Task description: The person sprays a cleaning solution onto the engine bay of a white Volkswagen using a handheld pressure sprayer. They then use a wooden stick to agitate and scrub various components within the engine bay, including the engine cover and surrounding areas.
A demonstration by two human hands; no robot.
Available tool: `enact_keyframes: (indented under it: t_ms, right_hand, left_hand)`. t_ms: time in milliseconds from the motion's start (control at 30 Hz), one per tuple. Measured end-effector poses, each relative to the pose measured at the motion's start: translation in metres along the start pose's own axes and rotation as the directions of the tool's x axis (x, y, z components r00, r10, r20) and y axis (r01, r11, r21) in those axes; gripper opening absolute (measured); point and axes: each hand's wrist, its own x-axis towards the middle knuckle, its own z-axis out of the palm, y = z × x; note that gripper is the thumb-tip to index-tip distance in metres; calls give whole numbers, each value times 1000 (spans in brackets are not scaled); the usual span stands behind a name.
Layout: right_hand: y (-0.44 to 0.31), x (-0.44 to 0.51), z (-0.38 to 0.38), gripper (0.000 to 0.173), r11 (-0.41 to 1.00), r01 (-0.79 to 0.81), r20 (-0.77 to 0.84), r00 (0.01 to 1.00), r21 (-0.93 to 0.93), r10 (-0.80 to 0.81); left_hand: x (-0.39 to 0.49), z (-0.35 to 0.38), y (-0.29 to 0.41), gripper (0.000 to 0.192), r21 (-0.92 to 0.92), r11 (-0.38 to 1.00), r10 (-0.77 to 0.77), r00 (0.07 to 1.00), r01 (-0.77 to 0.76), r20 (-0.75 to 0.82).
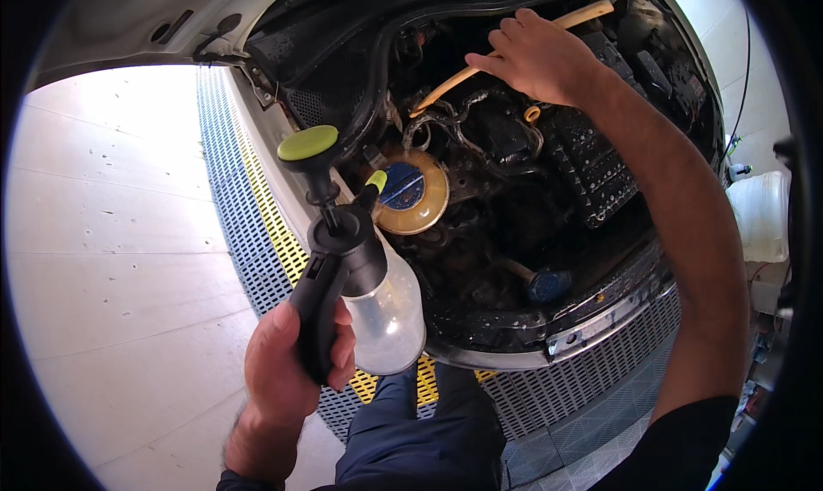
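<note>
My left hand (283, 362) grips the black handle of a pump spray bottle (389, 324) with a clear body. On top stands a plunger with a lime-green knob (308, 142), and its lime-tipped nozzle (377, 180) points toward the engine bay. My right hand (546, 60) holds a slim wooden handle (447, 91) slantwise over the engine; its upper right end is hard to make out. Below the handle's lower tip sits an amber fluid reservoir (437, 198) with a blue cap (403, 189), partly behind the nozzle. An orange ring (532, 114) lies below my right hand.
Wet black engine parts (591, 176) fill the bay, with a blue cap (550, 285) near the front crossmember (598, 330). The raised hood (128, 15) hangs at upper left. Perforated grey and yellow floor mats (276, 234) run around the car. A translucent jug (759, 218) stands right.
</note>
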Motion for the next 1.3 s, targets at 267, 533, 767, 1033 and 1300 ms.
enact_keyframes:
  t_ms: [267,533,767,1033,1300]
  right_hand:
    - [7,-38,-32,33,802,-493,745,660,338,92]
    - [-115,-102,-67,23,184,-867,822,498,463,276]
    - [-252,-52,-77,43,-67,-811,728,481,581,488]
    - [-246,-85,-52,45,-27,-792,742,560,611,369]
    - [-260,-90,-20,49,236,-876,523,446,420,726]
  left_hand:
    - [-3,8,3,69,-10,1000,28,1000,-28,2]
    - [-15,12,12,68,8,998,68,997,-67,-30]
    - [-18,18,12,66,53,996,71,997,-70,-32]
    - [-17,25,6,64,8,997,73,997,-73,6]
    - [-20,28,8,65,42,994,106,994,-105,-10]
